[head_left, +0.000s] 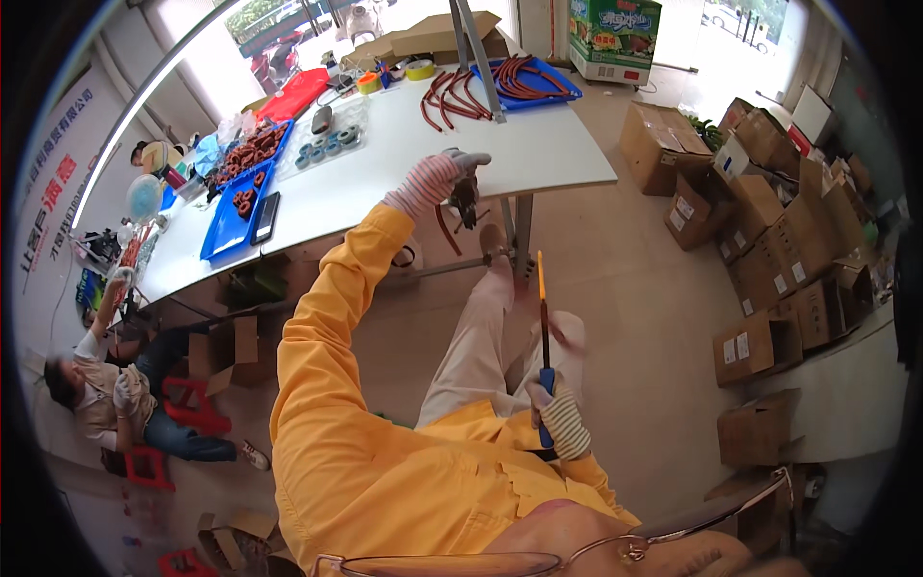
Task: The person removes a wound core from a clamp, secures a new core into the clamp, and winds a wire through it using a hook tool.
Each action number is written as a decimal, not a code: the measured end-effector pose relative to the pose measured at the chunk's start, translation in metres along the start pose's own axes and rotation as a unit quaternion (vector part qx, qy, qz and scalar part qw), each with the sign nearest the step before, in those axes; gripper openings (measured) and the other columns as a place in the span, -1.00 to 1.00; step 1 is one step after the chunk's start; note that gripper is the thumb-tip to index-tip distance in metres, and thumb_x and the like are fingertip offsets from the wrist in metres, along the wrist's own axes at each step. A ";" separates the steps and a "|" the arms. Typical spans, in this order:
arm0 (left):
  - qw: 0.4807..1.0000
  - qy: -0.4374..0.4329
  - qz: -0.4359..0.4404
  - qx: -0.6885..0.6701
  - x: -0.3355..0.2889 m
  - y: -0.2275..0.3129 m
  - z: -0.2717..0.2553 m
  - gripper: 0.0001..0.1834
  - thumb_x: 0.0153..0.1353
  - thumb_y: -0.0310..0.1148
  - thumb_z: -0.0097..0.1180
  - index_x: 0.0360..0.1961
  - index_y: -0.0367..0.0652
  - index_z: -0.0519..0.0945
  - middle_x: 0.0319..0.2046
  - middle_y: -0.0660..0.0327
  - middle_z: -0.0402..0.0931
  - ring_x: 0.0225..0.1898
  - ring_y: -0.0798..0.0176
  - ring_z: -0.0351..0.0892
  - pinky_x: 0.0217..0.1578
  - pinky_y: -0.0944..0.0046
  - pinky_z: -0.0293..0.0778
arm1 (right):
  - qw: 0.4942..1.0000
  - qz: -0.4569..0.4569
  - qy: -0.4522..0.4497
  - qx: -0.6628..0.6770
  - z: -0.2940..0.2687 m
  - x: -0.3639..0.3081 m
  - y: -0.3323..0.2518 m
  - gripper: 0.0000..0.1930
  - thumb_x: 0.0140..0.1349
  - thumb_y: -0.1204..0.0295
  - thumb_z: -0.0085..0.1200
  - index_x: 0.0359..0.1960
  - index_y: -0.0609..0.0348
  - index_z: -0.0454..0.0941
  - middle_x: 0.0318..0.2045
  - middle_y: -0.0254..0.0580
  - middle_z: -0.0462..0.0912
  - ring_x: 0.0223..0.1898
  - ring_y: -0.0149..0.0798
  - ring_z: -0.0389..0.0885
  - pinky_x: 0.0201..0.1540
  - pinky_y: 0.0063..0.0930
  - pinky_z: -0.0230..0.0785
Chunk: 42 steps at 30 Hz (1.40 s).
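Honestly the main risk here looks like the blade. A slim utility knife with a blue handle and orange-yellow blade (543, 327) is gripped upright in the right hand (558, 413), which is wrapped in a striped knit glove and closed around the handle, down at about 5 o'clock over the lap. With the tip pointed up and away from the table, a slip or a careless swing could nick the leg or the yellow sleeve.

Up at 12 o'clock, the left hand (444, 181), gloved the same way, is closed on a small dark tool or clip (465, 200) at the edge of the white table (538, 154), with a reddish-brown rubber hose piece (443, 233) dangling just below. That piece could be dropped if the grip loosens; what the tool is exactly can't be told.

Containers, left to right: a long blue plastic tray (223, 226) at 10 o'clock holds dark red rubber rings (248, 154), a clear tray (327, 144) holds bluish rings, and a blue tray (558, 87) at 12 o'clock is filled with long red hoses (519, 77). Closed brown cardboard boxes (769, 231) are stacked at 3 o'clock, contents hidden.
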<state>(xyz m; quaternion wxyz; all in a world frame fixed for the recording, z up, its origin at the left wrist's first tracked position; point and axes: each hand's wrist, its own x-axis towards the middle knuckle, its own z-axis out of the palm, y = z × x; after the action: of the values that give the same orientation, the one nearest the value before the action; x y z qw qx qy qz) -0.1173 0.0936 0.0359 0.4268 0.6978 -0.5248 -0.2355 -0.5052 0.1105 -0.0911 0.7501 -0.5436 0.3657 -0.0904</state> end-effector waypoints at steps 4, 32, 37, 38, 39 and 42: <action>0.969 0.088 0.181 -0.145 0.046 -0.016 -0.027 -0.59 0.28 -0.60 -0.19 0.15 -0.20 0.42 -0.32 0.31 0.49 -0.26 0.41 0.47 -0.07 0.43 0.40 | 0.991 -0.071 -0.108 -0.015 0.017 0.054 -0.042 -0.72 0.16 0.24 0.09 -0.22 0.14 0.37 -0.68 -0.42 0.31 -0.74 -0.52 0.27 -0.71 -0.61 0.18; 0.822 -0.023 0.279 0.495 -0.005 -0.012 0.012 -0.53 0.08 -0.48 -0.03 0.08 0.08 0.43 -0.19 0.19 0.46 -0.10 0.08 0.47 -0.10 0.16 0.45 | 0.990 0.013 -0.115 -0.084 -0.020 -0.039 -0.031 -0.79 0.12 0.36 0.06 -0.26 0.13 0.35 -0.71 -0.39 0.33 -0.79 -0.50 0.25 -0.74 -0.61 0.14; 0.923 0.060 0.157 0.347 0.032 -0.007 -0.006 -0.51 0.16 -0.58 -0.09 0.12 0.09 0.44 -0.28 0.26 0.55 -0.30 0.20 0.55 -0.28 0.23 0.50 | 0.991 0.023 -0.131 0.032 0.014 0.035 -0.038 -0.76 0.12 0.27 0.08 -0.30 0.10 0.35 -0.69 -0.41 0.31 -0.76 -0.50 0.24 -0.70 -0.59 0.16; 0.968 0.096 0.133 0.192 0.042 -0.010 -0.008 -0.51 0.18 -0.59 -0.09 0.12 0.09 0.44 -0.25 0.27 0.56 -0.28 0.24 0.55 -0.28 0.24 0.50 | 0.988 0.022 -0.149 0.046 0.021 0.050 -0.045 -0.75 0.12 0.25 0.09 -0.31 0.10 0.35 -0.69 -0.42 0.31 -0.75 -0.51 0.24 -0.69 -0.59 0.16; 0.985 0.133 0.105 0.026 0.052 -0.015 -0.010 -0.51 0.19 -0.60 -0.10 0.13 0.08 0.44 -0.22 0.29 0.57 -0.27 0.28 0.55 -0.27 0.25 0.50 | 0.984 0.023 -0.167 0.060 0.028 0.064 -0.053 -0.74 0.11 0.24 0.10 -0.31 0.09 0.35 -0.69 -0.43 0.30 -0.75 -0.51 0.23 -0.69 -0.59 0.16; 0.974 0.132 0.151 -0.104 0.077 -0.037 -0.011 -0.54 0.20 -0.64 -0.15 0.14 -0.12 0.43 -0.06 0.24 0.55 -0.09 0.45 0.49 -0.19 0.42 0.47 | 0.985 -0.005 -0.170 0.040 0.050 0.104 -0.083 -0.72 0.10 0.20 0.15 -0.39 0.06 0.35 -0.68 -0.48 0.28 -0.74 -0.56 0.21 -0.70 -0.64 0.10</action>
<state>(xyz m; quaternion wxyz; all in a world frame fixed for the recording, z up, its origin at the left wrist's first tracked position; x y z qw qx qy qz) -0.0630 0.0293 0.0199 0.5933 0.5869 -0.5360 -0.1273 -0.3770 0.0596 -0.0580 0.8220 -0.5225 0.2261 -0.0155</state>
